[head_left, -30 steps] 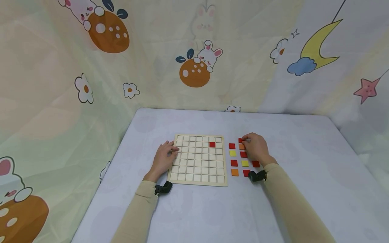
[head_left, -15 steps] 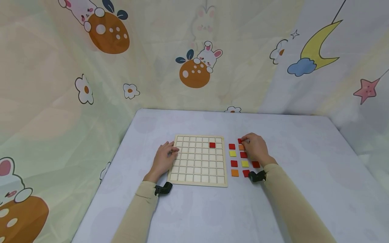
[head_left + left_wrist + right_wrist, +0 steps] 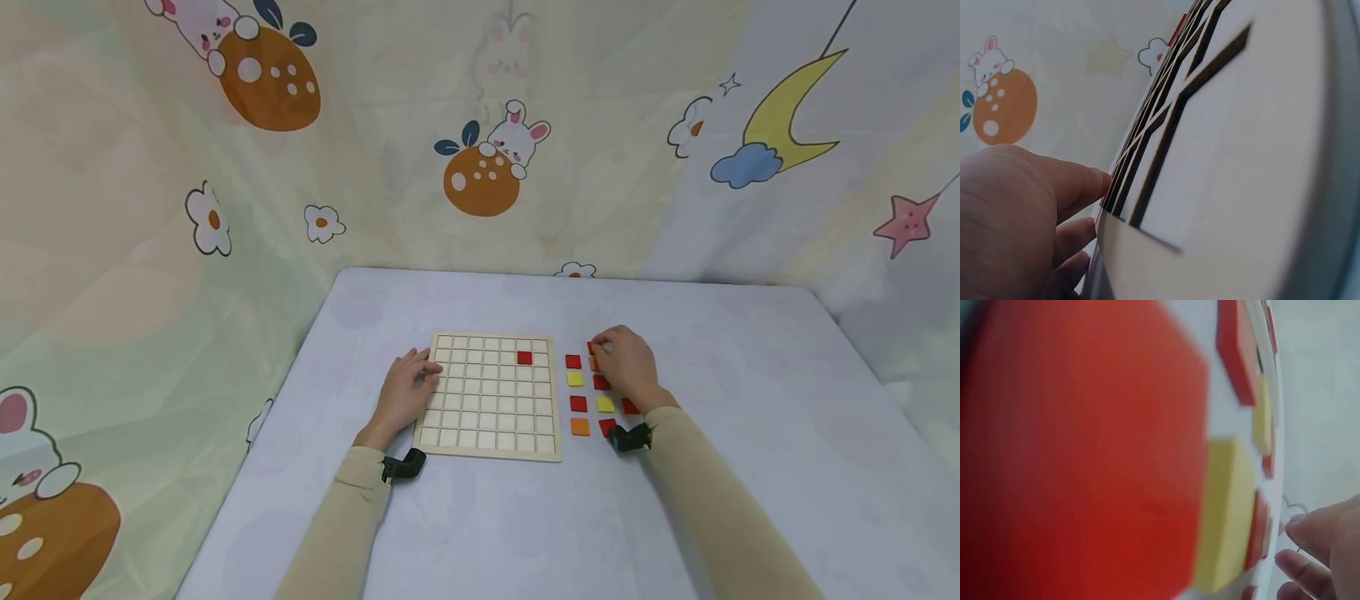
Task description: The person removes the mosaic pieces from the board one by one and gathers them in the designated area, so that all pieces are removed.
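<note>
A pale wooden grid board (image 3: 487, 457) lies on the table with one red square tile (image 3: 524, 358) in a cell near its far right corner. My left hand (image 3: 403, 390) rests at the board's left edge, fingers relaxed; in the left wrist view its thumb (image 3: 1094, 184) touches the rim. Right of the board, my right hand (image 3: 628, 360) pinches a red tile (image 3: 590, 347) at the far end of the loose tiles. This hand partly covers an orange tile (image 3: 592, 364) just below. In the right wrist view the fingertips come close together beyond the tiles.
Loose tiles stand in rough columns beside the board, among them a yellow tile (image 3: 574, 379), an orange one and several red ones. A red tile (image 3: 1097, 450) looms large in the right wrist view. A printed cloth wall (image 3: 390, 167) rises behind the table.
My right hand has shifted slightly left, and the red tile at its fingertips has edged left too. The hand now covers more of the orange tile. My left hand and the board stay put.
</note>
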Available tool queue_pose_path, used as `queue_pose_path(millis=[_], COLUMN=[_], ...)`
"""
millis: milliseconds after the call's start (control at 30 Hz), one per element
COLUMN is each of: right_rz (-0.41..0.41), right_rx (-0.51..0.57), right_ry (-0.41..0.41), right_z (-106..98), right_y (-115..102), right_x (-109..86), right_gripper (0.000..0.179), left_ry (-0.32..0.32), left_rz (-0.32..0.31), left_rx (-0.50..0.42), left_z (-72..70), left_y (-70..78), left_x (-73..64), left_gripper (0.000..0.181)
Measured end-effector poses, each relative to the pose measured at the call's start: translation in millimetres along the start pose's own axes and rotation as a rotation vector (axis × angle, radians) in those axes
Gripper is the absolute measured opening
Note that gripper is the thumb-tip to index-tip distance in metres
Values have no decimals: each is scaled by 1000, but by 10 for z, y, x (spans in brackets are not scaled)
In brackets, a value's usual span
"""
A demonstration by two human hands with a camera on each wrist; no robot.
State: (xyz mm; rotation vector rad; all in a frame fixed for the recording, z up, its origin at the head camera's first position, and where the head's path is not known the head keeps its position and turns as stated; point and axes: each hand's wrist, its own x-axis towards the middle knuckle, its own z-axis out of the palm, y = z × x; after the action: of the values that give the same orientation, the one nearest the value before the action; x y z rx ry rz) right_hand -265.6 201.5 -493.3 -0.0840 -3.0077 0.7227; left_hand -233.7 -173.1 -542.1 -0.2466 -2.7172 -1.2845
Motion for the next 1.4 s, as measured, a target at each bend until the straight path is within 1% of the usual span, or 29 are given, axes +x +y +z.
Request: queue_pose_path(millis=[133,233,467,600,733,867,1000,1267,1400], right_rz=[-50,-84,-178,-236,-287,-314,-312,-243,-218], right_rx=[14,21,1,6,23,31,10,-45,-62], right_ry=[10,3,-33,-29,-28,-45,-44,-75,-79], right_z=[15,52,185,253,336,406,445,500,502], right_y=[-119,-241,-509,-636,-718,-766,-798,-833,-866], right_x=[-24,-51,-147,-200,-226,-241,-245,-221,-215], right_gripper=[24,23,23,22,22,24,25,36,36], left_ry=[1,-2,-13,-16,-17,-25,-25,-15,-17], left_rz=[-2,-11,-23,-20,-20,-18,-9,-13,-7], left_rx=[2,5,4,3,1,1,3,9,4], left_z=[-7,-11,-10,-5,-5,-5,0,4,1], left_y=[13,16,10,8,12,18,19,23,21], left_x=[-1,-3,-3,-2,-9,-19,-13,-5,-9], left_gripper=[15,14,15,15,16,16,16,16,16])
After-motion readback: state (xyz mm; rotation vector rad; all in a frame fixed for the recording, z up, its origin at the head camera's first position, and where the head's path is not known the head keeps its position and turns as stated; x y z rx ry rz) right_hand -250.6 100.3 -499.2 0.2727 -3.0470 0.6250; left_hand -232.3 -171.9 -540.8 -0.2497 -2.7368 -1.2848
